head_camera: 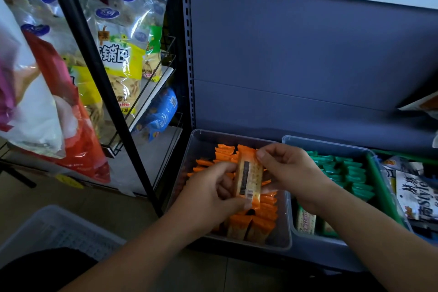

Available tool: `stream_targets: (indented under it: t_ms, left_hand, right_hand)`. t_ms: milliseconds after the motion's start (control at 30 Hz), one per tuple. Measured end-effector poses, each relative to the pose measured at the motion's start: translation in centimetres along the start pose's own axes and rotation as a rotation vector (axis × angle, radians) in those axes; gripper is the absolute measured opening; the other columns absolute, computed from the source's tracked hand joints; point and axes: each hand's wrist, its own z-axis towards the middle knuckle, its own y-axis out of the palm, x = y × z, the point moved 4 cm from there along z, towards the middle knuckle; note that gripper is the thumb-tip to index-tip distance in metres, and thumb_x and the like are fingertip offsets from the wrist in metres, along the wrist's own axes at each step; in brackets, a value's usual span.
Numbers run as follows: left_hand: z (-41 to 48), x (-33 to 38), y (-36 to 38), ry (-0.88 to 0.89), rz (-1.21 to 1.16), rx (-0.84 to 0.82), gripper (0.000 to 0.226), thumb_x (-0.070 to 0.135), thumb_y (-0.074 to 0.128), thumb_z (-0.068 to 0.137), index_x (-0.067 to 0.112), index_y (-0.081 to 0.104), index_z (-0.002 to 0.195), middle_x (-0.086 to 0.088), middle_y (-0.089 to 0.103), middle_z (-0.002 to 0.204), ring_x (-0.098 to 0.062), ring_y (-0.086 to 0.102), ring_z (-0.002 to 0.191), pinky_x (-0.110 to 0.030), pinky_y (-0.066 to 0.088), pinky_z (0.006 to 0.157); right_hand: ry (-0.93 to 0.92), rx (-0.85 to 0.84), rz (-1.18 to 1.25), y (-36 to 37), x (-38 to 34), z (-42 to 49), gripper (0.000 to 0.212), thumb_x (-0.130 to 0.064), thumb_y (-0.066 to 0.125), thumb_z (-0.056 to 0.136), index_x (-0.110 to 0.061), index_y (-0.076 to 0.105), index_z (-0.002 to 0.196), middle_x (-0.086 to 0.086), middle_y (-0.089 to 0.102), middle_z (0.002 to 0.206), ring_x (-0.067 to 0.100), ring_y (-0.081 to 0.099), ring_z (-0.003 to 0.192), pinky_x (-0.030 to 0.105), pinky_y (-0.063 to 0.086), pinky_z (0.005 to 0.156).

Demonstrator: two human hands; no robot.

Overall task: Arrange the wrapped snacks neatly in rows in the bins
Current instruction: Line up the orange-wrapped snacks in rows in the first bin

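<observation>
Nearest you, low on the left, a grey slatted basket (54,227) sits on the floor. Your two forearms reach forward past it. Your left hand (213,194) curls round the lower end of an orange-wrapped snack (250,177), thumb and fingers pinching it. Your right hand (289,170) pinches the upper end of the same pack, thumb on top. You hold the pack roughly upright just above the clear bin (196,142). In that bin, the other orange snacks (263,218) stand in rows. Just beside it on the right, touching or nearly so, is a second bin (331,145) that holds green-wrapped snacks (353,173) in rows. Farther off, on the left, a black wire rack (142,111) carries large snack bags (120,54). Behind the bins rises the shelf's grey back panel (308,54).
</observation>
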Motion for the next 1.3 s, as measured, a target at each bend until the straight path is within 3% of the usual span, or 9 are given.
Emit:
stream_targets:
  t_ms: [133,233,333,533,633,733,867,1100,1300]
  left_hand:
    - [-0.4,0.5,-0.3,0.065,0.205,0.029,0.070,0.033,0.087,0.080,0.049,0.049,0.135,0.023,0.065,0.099,0.008,0.063,0.093,-0.015,0.054,0.077]
    - [-0.8,0.8,-0.2,0.173,0.387,0.096,0.056,0.051,0.079,0.082,0.043,0.050,0.130,0.026,0.060,0.120,0.008,0.054,0.113,-0.021,0.050,0.091]
    - [-1.5,0.8,0.0,0.192,0.372,0.152,0.047,0.064,0.079,0.076,0.040,0.050,0.105,0.022,0.059,0.102,0.005,0.056,0.097,-0.021,0.050,0.075]
    - [-1.8,-1.2,-0.5,0.116,0.029,0.055,0.017,0.023,0.075,0.089,0.030,0.061,0.096,0.010,0.072,0.095,-0.005,0.070,0.093,-0.044,0.059,0.083]
    - [-2.0,-1.9,-1.0,0.112,-0.065,-0.004,0.016,0.012,0.075,0.091,0.025,0.067,0.097,0.008,0.073,0.096,-0.009,0.071,0.095,-0.038,0.060,0.084]
    - [-2.0,-3.2,-1.5,0.105,-0.016,-0.062,0.020,0.012,0.075,0.091,0.030,0.069,0.097,0.017,0.069,0.090,-0.002,0.066,0.090,-0.025,0.054,0.082]
    - [-1.3,-6.9,-3.5,-0.079,0.244,0.012,0.041,0.012,0.072,0.091,0.023,0.065,0.129,0.015,0.059,0.100,-0.008,0.061,0.095,-0.030,0.053,0.096]
    - [-1.0,-9.8,-4.9,-0.143,0.339,-0.013,0.042,0.016,0.072,0.094,0.022,0.063,0.134,0.007,0.064,0.118,-0.012,0.063,0.111,-0.034,0.054,0.099]
    - [-0.7,-10.9,-4.5,-0.152,0.313,-0.047,0.043,0.013,0.073,0.092,0.023,0.063,0.132,0.006,0.063,0.118,-0.013,0.064,0.107,-0.028,0.053,0.091]
  right_hand:
    - [0.016,0.019,0.000,0.0,0.1,0.0,0.017,-0.023,0.063,0.101,-0.005,0.067,0.103,0.014,0.078,0.091,0.030,0.078,0.085,0.045,0.064,0.072]
    - [-0.003,0.070,-0.018,0.6,0.1,-0.5,0.020,-0.022,0.066,0.100,-0.003,0.062,0.098,0.018,0.076,0.090,0.031,0.078,0.082,0.049,0.065,0.074]
    - [-0.022,0.060,-0.044,1.9,0.6,-1.6,0.023,-0.024,0.068,0.098,-0.003,0.060,0.094,0.016,0.075,0.082,0.030,0.077,0.075,0.048,0.065,0.072]
    - [-0.165,-0.008,-0.265,2.6,0.4,-2.7,0.013,-0.031,0.079,0.089,-0.024,0.070,0.096,-0.006,0.073,0.093,0.020,0.074,0.081,0.049,0.064,0.075]
    - [-0.216,-0.009,-0.352,3.0,1.1,-2.2,0.023,-0.026,0.076,0.092,-0.041,0.070,0.109,-0.020,0.070,0.100,0.018,0.072,0.081,0.046,0.064,0.073]
    - [-0.200,-0.048,-0.349,3.9,2.2,-1.3,0.017,-0.021,0.074,0.094,-0.036,0.074,0.100,-0.013,0.072,0.085,0.020,0.072,0.079,0.044,0.065,0.069]
    - [-0.120,-0.026,-0.457,4.9,5.2,1.0,0.008,-0.029,0.078,0.089,-0.033,0.072,0.090,-0.007,0.073,0.086,0.017,0.071,0.076,0.041,0.064,0.074]
    - [-0.002,-0.161,-0.601,8.5,12.4,3.0,0.005,-0.033,0.072,0.094,-0.029,0.071,0.092,-0.010,0.070,0.092,0.005,0.065,0.084,0.017,0.050,0.070]
    - [0.150,-0.369,-0.726,9.5,14.2,3.7,0.040,-0.051,0.052,0.103,-0.025,0.072,0.080,-0.011,0.063,0.076,0.011,0.061,0.074,0.023,0.044,0.065]
